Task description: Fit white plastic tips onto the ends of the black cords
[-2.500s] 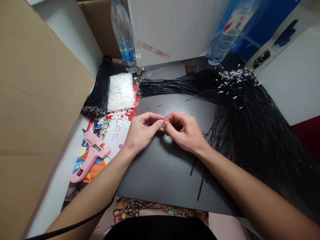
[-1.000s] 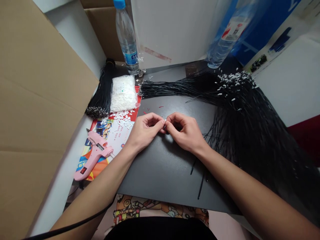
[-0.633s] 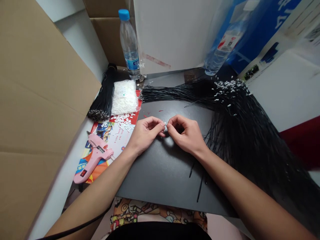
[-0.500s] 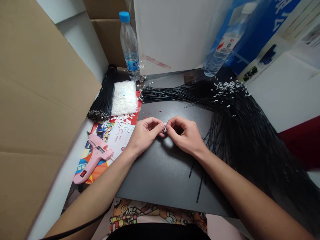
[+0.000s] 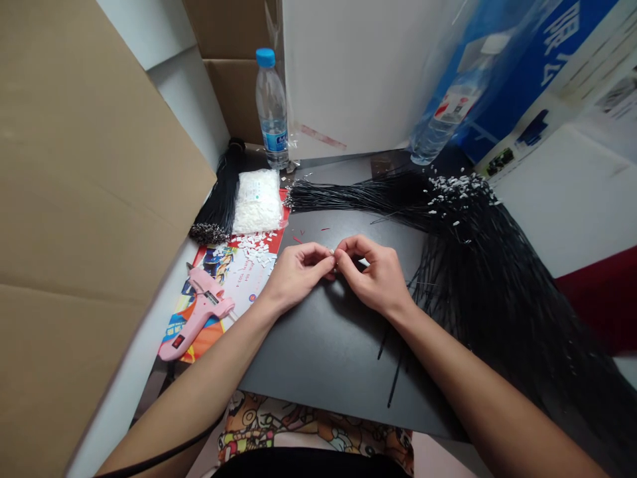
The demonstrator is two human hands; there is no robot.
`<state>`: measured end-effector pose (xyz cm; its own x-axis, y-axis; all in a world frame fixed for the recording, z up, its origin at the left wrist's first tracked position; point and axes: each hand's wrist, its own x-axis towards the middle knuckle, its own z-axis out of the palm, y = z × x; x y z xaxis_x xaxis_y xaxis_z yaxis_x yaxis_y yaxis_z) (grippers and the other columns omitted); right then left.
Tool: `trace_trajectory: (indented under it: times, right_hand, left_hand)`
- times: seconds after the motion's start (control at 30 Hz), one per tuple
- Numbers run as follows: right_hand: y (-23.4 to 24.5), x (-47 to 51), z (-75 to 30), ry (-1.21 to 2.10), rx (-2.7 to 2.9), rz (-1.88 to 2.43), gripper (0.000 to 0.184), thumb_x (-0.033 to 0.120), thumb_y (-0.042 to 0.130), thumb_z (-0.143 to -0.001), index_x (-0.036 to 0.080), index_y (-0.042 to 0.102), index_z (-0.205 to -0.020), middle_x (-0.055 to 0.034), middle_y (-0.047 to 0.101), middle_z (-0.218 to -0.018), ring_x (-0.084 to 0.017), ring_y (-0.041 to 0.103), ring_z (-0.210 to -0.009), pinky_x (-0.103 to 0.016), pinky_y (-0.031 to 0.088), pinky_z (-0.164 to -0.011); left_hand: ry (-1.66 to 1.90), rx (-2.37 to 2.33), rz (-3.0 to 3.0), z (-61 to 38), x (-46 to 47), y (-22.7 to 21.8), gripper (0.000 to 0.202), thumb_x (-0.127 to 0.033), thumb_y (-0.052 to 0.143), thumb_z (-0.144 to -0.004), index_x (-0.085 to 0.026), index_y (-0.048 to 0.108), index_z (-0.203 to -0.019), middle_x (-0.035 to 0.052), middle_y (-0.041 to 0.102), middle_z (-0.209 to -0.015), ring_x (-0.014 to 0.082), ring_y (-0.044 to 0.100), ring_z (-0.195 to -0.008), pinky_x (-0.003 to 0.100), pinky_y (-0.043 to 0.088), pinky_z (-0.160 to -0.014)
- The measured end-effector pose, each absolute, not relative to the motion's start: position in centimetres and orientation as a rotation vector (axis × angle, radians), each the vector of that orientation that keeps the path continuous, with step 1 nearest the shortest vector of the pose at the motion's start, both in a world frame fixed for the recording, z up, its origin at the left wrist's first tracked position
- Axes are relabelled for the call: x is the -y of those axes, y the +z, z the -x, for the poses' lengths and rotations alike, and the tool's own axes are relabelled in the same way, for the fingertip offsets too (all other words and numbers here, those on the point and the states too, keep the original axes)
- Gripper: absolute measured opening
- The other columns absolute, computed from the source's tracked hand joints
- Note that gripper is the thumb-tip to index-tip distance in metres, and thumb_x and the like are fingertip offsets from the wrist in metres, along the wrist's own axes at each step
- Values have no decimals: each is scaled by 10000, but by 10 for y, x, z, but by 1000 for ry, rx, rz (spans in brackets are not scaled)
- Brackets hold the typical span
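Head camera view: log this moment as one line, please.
left hand: pinching small white piece | right hand: pinching same piece | nearby: black wire bundle

A hand can pass over the near part of the black board [image 5: 313, 352], where only a few stray black wires [image 5: 395, 378] lie. The left hand [image 5: 298, 275] and right hand [image 5: 375, 275] meet over a small white piece [image 5: 332, 252], closing the way between them. To the right, a heap of black wires [image 5: 490, 299] blocks the board's edge, though its height is hard to judge. Farther off, a black wire bundle [image 5: 348, 194] lies before the water bottle [image 5: 271, 109]. On the left, a pink hot glue gun [image 5: 196, 312] and a tall cardboard flap [image 5: 99, 199] stand in the way.
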<state>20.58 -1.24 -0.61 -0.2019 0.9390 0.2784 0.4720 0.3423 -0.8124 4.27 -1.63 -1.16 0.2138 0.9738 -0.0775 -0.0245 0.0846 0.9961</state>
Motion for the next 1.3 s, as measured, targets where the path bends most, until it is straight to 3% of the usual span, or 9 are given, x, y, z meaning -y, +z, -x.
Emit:
trace_trajectory:
  times: [0.33, 0.77, 1.07, 1.2, 1.3]
  right_hand:
    - [-4, 8, -212, 815, 1832, 1259, 139, 290, 581, -849, 173, 647, -815, -16, 680, -655, -120, 592, -563, -223, 435, -539]
    - [-7, 11, -212, 754, 1940, 1261, 124, 248, 565, -846, 170, 646, -792, 7, 662, -636, -93, 558, -539, -209, 400, -549]
    - [-5, 16, -209, 500, 2089, 1360, 127, 260, 557, -866, 187, 647, -814, -13, 690, -664, -112, 581, -543, -235, 398, -550]
    - [29, 6, -228, 257, 2042, 1418, 138, 272, 553, -865, 185, 660, -867, -60, 718, -744, -156, 628, -613, -280, 438, -622]
    - [68, -22, -265, -132, 1855, 1672, 170, 281, 565, -862, 179, 689, -919, -84, 726, -807, -192, 655, -686, -329, 478, -708]
  left_hand:
    - [1014, -1057, -1146, -42, 13, -13, 215, -291, 718, -811, -123, 680, -939, 49, 715, -848, 118, 671, -684, 282, 563, -718]
    - [1018, -1136, -1161, -43, 13, -12, 217, -350, 714, -818, -136, 682, -806, 28, 705, -741, 121, 659, -623, 257, 535, -648]
    - [994, -1131, -1190, -45, 13, -13, 172, -308, 688, -843, -139, 672, -825, 27, 684, -729, 118, 629, -623, 263, 523, -655]
    - [1149, -1142, -1292, -35, 12, 2, 244, -341, 659, -877, -164, 651, -1046, 70, 705, -953, 142, 638, -738, 242, 478, -588]
    - [1277, -1423, -1550, -10, 13, 16, 187, -299, 594, -916, -184, 680, -1036, 71, 715, -1015, 154, 627, -781, 264, 467, -625]
